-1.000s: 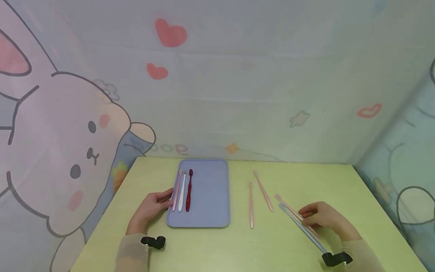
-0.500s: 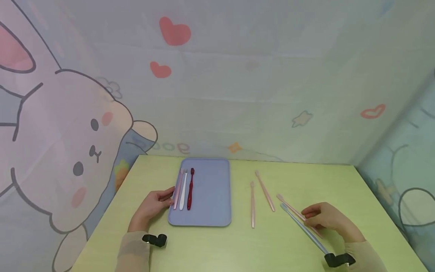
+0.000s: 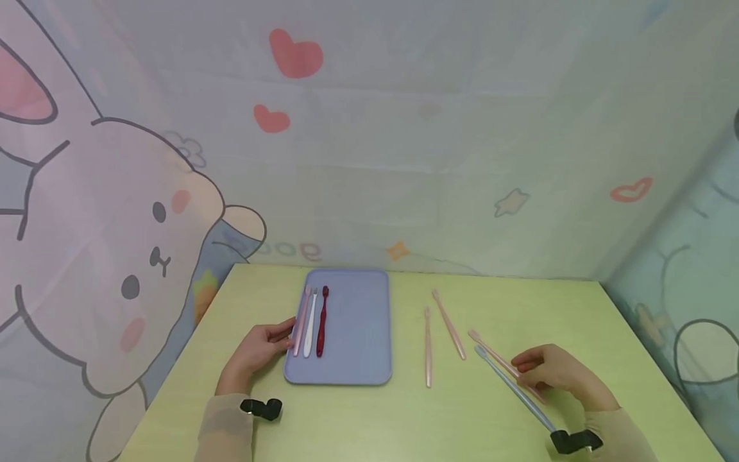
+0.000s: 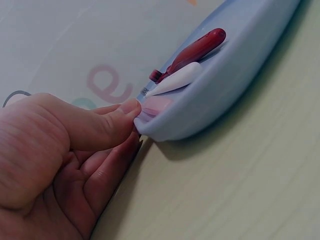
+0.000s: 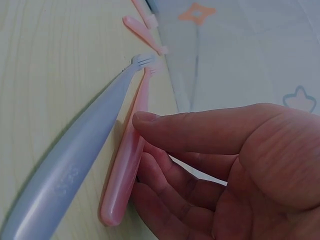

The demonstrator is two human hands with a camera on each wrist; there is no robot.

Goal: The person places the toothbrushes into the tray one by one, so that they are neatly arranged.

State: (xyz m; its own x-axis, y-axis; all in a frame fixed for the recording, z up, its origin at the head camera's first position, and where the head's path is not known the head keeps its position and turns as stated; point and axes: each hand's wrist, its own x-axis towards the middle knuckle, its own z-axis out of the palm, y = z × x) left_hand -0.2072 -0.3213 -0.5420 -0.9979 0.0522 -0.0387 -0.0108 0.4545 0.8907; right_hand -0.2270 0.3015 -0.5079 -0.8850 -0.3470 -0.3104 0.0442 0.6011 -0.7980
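My left hand (image 3: 258, 351) grips the left rim of a lavender tray (image 3: 358, 327), thumb on top and fingers at its underside, as the left wrist view shows. A pink toothbrush (image 3: 301, 324), a white toothbrush (image 3: 310, 327) and a dark red toothbrush (image 3: 321, 327) lie side by side at that end of the tray. Out on the table to the right, my right hand (image 3: 557, 372) pinches the handle of another pink toothbrush (image 5: 125, 172) between thumb and fingers. A blue-grey toothbrush (image 5: 70, 155) lies next to it, apart from the fingers.
Between the tray and my right hand, two more pink toothbrushes lie on the pale yellow-green table (image 3: 358, 423): one nearly straight (image 3: 428, 353), one slanted (image 3: 449, 326). A printed cloth backdrop (image 3: 404, 147) rises behind the table's far edge. Black wrist cameras sit on both sleeves.
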